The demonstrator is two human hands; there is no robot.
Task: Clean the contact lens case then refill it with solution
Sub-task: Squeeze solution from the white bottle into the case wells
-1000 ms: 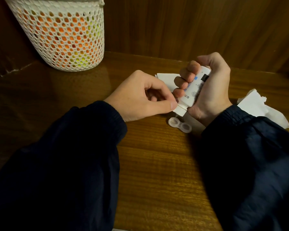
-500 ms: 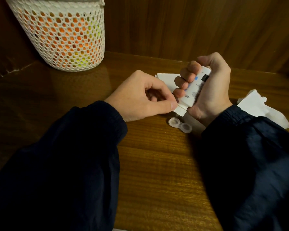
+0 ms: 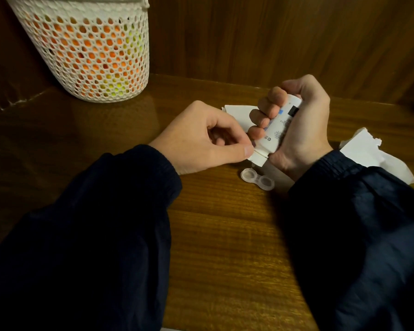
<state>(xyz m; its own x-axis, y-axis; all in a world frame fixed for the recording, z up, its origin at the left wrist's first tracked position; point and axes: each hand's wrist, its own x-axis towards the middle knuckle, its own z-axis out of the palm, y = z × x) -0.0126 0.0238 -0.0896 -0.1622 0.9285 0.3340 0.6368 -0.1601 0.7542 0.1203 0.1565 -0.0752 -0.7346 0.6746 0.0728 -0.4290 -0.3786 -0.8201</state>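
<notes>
A clear two-well contact lens case [image 3: 257, 179] lies open on the wooden table [image 3: 225, 235]. Just above its left well hangs the nozzle of a white solution bottle [image 3: 273, 137], tipped cap-end down. My right hand [image 3: 299, 125] grips the bottle's body with fingers wrapped round it. My left hand [image 3: 206, 142] has its fingers curled, and thumb and forefinger pinch the bottle's open flip cap [image 3: 257, 158]. A small drop seems to hang at the nozzle over the left well.
A white mesh basket [image 3: 89, 48] with orange and yellow contents stands at the back left. White tissue [image 3: 378, 156] lies at the right, and another piece [image 3: 239, 113] behind the hands. A wooden wall closes the back.
Hardly anything has shifted; both hands keep the tipped bottle over the case's left well, and a drop now shows at the nozzle.
</notes>
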